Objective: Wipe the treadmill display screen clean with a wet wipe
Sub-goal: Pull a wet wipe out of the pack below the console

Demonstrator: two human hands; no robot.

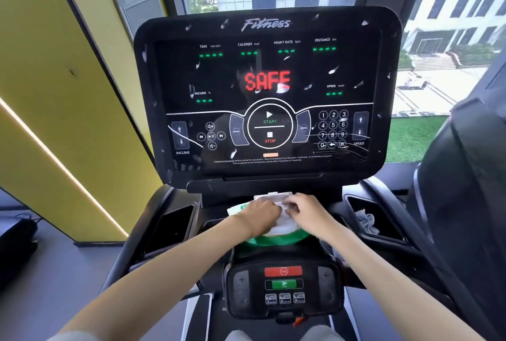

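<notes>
A yellow wall panel [54, 94] is seen on the left, and a window [451, 39] onto pale buildings and a strip of grass is seen behind. The treadmill display screen [267, 94] is mounted upright between them: a glossy black slab with rounded corners, lit with "SAFE" in red and marked all over with white flecks and thin curved streaks. Nothing is placed in front of it.

Below it, a smaller control panel [283, 286] with a red and a green button is fitted. A deep black pocket is moulded at each side; a crumpled grey cloth [367, 220] is lodged in the right pocket [377, 217].

The wet wipe pack [276, 236], soft, green and white, is laid on the ledge just under the screen, its stiff white lid [273, 195] flipped up.

The pack is held by the left hand [262, 212], its grip curled over the top. The right hand [304, 205] is set at the opening with fingers bent down; whether its grip pinches a wipe cannot be told.
</notes>
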